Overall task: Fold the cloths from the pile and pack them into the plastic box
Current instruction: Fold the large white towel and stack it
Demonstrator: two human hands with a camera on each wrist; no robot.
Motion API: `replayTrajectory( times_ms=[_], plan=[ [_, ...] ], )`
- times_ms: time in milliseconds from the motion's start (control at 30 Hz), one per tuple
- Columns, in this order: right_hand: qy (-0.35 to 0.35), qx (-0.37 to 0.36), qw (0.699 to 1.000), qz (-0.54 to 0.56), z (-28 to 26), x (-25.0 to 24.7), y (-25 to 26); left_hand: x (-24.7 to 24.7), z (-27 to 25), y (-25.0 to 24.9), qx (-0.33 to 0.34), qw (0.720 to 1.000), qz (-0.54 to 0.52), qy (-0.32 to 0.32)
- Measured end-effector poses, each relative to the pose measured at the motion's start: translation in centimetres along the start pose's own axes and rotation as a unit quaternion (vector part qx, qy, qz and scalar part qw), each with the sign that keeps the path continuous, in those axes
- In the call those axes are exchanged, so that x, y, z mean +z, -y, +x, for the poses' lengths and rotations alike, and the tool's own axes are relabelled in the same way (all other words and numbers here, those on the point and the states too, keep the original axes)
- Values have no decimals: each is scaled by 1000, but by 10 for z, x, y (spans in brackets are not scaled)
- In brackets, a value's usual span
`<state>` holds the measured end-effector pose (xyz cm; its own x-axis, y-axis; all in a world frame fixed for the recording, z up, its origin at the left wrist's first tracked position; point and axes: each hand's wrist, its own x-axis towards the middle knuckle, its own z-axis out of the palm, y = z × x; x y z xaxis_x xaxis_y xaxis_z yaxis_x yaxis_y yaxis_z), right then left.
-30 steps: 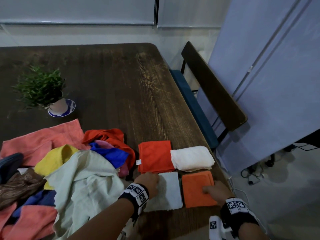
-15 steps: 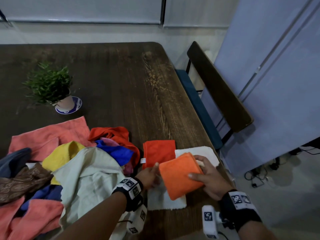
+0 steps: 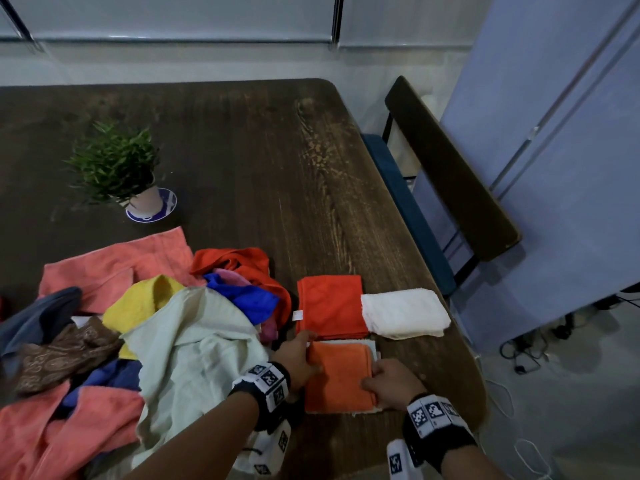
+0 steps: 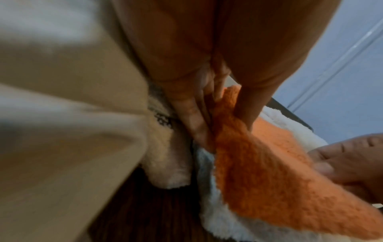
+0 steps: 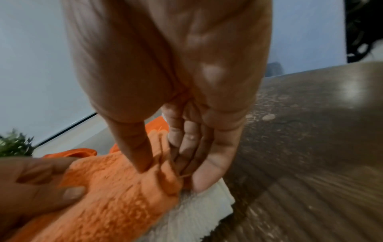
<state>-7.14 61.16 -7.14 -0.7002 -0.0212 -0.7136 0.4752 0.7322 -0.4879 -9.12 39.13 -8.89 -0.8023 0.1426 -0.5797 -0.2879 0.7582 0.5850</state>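
Note:
A folded orange cloth (image 3: 339, 375) lies on top of a folded pale cloth (image 3: 372, 345) near the table's front edge. My left hand (image 3: 298, 358) pinches its left edge between thumb and fingers (image 4: 246, 113). My right hand (image 3: 388, 382) pinches its right edge, thumb on top (image 5: 140, 157). The orange cloth (image 4: 259, 172) covers most of the pale cloth (image 4: 217, 217). Behind them lie a folded red-orange cloth (image 3: 330, 306) and a folded white towel (image 3: 403, 313). The unfolded pile (image 3: 180, 348) spreads to the left. No plastic box is in view.
A potted plant (image 3: 117, 168) on a saucer stands at the back left of the dark wooden table (image 3: 277, 168). A chair (image 3: 446, 174) is pushed against the table's right side. The table edge runs just right of the folded cloths. Cables lie on the floor (image 3: 533, 348).
The orange cloth lay to the right of the pale cloth, was lifted by my right hand, and now rests on top of it. Both hands now hold its edges.

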Motion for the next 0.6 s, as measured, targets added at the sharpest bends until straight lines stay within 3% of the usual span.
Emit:
replayTrajectory(
  times_ms=[133, 267, 600],
  plan=[
    [-56, -20, 995, -82, -2, 5, 2, 7, 5, -2, -31, 998, 1, -53],
    [-92, -33, 991, -87, 6, 5, 8, 10, 12, 5, -65, 997, 11, -33],
    [-74, -22, 993, -84, 9, -3, 12, 7, 16, 1, -67, 997, -19, -40]
  ],
)
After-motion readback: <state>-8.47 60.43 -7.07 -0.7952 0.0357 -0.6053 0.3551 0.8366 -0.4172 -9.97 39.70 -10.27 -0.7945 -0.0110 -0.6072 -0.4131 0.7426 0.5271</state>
